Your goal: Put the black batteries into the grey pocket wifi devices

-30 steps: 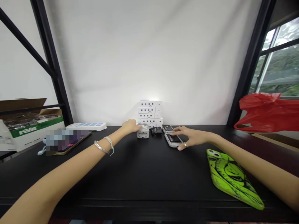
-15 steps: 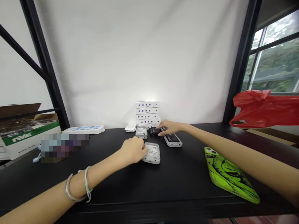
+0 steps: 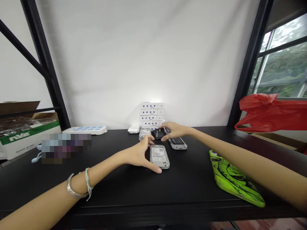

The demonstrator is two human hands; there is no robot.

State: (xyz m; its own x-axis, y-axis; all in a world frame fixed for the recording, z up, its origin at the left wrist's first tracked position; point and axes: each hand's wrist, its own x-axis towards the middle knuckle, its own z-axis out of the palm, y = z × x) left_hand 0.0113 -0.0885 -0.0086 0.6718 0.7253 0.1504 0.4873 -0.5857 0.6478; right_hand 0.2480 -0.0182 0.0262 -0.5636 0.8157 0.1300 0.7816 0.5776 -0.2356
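My left hand (image 3: 138, 154) is open, with thumb and fingers spread along the left side of a white pocket-router-like device (image 3: 159, 156). Its back is uncovered, showing a printed label in the battery bay, and it lies flat on the black table. Farther back, my right hand (image 3: 174, 129) reaches over some black batteries (image 3: 158, 133), thumb and index finger apart at their right side. Under that hand lies a second device (image 3: 177, 143) with a black battery in its bay, its upper part partly hidden. More uncovered devices (image 3: 145, 132) are stacked left of the batteries.
Small white boxes (image 3: 151, 115) stand stacked against the wall, beside white covers (image 3: 133, 129). A green phone case (image 3: 236, 179) lies at right. A power strip (image 3: 85, 130) and an open carton (image 3: 28, 137) are at left; a red plastic bag (image 3: 271, 111) hangs at right.
My left hand has opened from a closed shape, its thumb stretching out toward the device's near edge. The device sits slightly farther right and turned. My right hand stays over the batteries, fingers wider apart.
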